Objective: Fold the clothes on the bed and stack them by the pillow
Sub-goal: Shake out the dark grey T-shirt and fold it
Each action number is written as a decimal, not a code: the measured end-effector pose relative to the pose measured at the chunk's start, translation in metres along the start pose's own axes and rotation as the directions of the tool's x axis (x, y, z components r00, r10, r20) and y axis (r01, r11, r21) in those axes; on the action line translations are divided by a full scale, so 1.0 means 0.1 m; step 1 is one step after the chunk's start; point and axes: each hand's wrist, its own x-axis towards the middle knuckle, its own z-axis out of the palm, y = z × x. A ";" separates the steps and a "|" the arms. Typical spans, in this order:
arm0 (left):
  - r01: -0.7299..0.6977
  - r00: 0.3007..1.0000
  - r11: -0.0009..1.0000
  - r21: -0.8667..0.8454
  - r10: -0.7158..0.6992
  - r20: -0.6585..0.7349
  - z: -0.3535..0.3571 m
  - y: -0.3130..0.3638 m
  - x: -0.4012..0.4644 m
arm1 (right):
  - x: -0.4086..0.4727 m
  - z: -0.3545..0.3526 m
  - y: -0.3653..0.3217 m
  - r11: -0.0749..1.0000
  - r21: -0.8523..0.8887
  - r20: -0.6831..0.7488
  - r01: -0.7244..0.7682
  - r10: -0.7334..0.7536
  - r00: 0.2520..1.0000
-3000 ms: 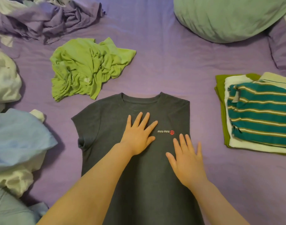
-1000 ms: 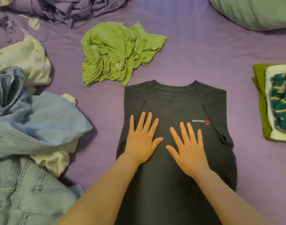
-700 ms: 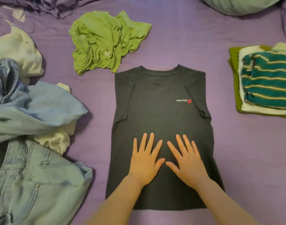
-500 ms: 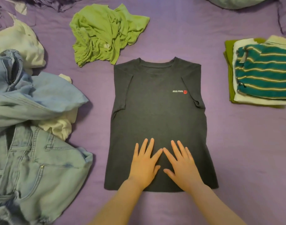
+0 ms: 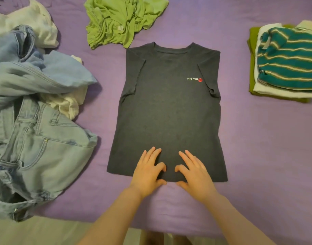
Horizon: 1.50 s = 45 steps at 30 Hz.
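The grey tee [image 5: 169, 110] lies flat on the purple bed [image 5: 258, 147], collar away from the person, both sleeves folded in over the front. The left hand [image 5: 147, 171] and right hand [image 5: 194, 171] rest side by side on its bottom hem, index fingers and thumbs curling at the hem edge, the other fingers lying straight on the cloth. A crumpled green shirt [image 5: 119, 22] lies beyond the collar. Jeans [image 5: 36, 138] are heaped at left. A folded stack [image 5: 286, 62], striped top uppermost, sits at right.

Even, soft, warm lighting; faint shadows right of the clothes at frame left. Slight softness, wide-angle bowing at edges.
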 end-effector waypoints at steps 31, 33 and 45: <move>0.203 0.971 0.961 -0.189 -0.173 0.162 -1.47 -0.81 1.62 | 1.64 -1.34 0.49 0.942 -0.117 0.024 -0.314 0.319 0.947; 0.121 0.975 0.989 -0.087 -0.101 0.200 -1.43 -0.87 1.56 | 1.59 -1.36 0.54 0.928 -0.221 0.049 -0.300 0.317 0.947; 0.297 0.951 0.853 -0.429 -0.305 0.052 -1.82 -1.04 1.74 | 1.73 -1.95 0.87 0.925 0.163 0.025 -0.342 0.343 0.939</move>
